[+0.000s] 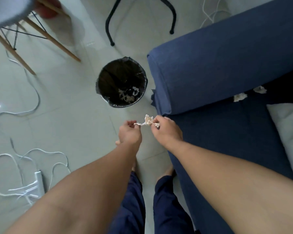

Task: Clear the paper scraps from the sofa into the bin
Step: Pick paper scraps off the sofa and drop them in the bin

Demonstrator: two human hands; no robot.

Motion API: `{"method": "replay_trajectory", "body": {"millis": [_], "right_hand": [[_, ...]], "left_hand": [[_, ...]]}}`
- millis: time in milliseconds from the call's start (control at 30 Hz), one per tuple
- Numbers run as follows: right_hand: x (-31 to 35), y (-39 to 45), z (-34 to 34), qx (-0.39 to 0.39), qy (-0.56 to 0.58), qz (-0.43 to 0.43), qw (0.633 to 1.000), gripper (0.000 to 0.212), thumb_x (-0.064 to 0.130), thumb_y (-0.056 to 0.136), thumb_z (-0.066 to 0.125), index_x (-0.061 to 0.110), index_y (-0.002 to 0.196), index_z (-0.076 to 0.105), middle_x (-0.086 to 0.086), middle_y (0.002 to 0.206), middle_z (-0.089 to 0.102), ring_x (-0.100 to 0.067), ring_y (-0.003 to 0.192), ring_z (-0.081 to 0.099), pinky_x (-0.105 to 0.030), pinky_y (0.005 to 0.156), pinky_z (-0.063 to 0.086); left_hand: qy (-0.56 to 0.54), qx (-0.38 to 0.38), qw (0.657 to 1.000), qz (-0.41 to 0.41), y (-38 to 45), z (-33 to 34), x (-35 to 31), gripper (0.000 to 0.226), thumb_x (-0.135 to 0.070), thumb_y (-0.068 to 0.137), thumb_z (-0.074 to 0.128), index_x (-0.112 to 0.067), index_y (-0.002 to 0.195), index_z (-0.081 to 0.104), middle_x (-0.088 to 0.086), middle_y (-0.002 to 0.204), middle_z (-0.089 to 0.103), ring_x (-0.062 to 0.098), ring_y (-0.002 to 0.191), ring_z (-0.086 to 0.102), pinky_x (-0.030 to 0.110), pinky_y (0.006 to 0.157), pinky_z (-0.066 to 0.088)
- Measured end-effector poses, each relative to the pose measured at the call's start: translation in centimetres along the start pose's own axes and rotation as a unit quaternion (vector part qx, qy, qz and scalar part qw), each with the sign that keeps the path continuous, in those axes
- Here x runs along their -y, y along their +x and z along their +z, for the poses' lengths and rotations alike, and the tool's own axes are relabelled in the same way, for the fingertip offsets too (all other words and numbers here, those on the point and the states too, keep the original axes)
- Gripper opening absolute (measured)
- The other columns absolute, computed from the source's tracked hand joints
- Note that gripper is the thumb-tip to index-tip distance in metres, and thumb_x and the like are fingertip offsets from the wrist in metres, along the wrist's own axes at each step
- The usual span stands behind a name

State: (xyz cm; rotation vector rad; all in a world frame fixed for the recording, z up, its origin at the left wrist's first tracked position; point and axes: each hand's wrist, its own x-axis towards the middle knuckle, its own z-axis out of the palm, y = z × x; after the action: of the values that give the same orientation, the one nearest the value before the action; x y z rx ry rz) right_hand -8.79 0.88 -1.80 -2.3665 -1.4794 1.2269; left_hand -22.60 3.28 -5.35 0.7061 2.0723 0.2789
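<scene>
Paper scrap (pixel 147 121) between both grips, near sofa (pixel 227 68) edge.

Bin mouth (pixel 121 65): open, unobstructed from above.
Right side: sofa arm (pixel 210 73) just beside bin.
Left: bare floor (pixel 66 107); cables (pixel 24 112), chair legs (pixel 46 36) beyond.

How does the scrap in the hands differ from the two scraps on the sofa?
The held scrap is stretched between the left hand and right hand, over the floor near the bin. The sofa scraps lie untouched, as compact wads at the armrest's base. All three are crumpled off-white paper.
</scene>
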Motion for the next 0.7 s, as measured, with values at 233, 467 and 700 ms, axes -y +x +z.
{"method": "replay_trajectory", "body": {"millis": [233,467,700], "right_hand": [[5.9,4.5,3.0,0.008,-0.025,-0.001,1.0,0.009,0.035,0.098,0.057,0.027,0.1,0.062,0.0,0.11,0.068,-0.031,0.099,0.062,-0.035,0.07,0.044],[11.4,11.0,3.0,-0.027,-0.032,0.016,0.999,0.011,0.037,0.098,0.058,0.025,0.097,0.06,0.004,0.093,0.065,-0.027,0.086,0.062,-0.033,0.066,0.046],[16.1,15.2,2.6,-0.049,-0.024,0.012,0.998,0.011,0.037,0.1,0.055,0.028,0.097,0.06,0.004,0.098,0.063,-0.026,0.088,0.06,-0.037,0.073,0.05]], "left_hand": [[0.01,0.005,1.0,0.022,7.3,-4.9,-2.0,0.01,-0.035,0.084,0.067,-0.034,0.075,0.063,-0.016,0.078,0.067,0.021,0.084,0.072,0.054,0.093,0.054],[0.038,0.012,0.996,0.081,14.3,-7.8,-7.2,0.004,-0.04,0.074,0.061,-0.036,0.076,0.062,-0.017,0.083,0.069,0.019,0.087,0.071,0.05,0.09,0.057],[0.053,0.028,0.992,0.115,17.6,-9.5,-10.3,0.029,-0.027,0.085,0.073,-0.026,0.115,0.069,-0.007,0.108,0.07,0.017,0.101,0.069,0.038,0.091,0.059]]}}
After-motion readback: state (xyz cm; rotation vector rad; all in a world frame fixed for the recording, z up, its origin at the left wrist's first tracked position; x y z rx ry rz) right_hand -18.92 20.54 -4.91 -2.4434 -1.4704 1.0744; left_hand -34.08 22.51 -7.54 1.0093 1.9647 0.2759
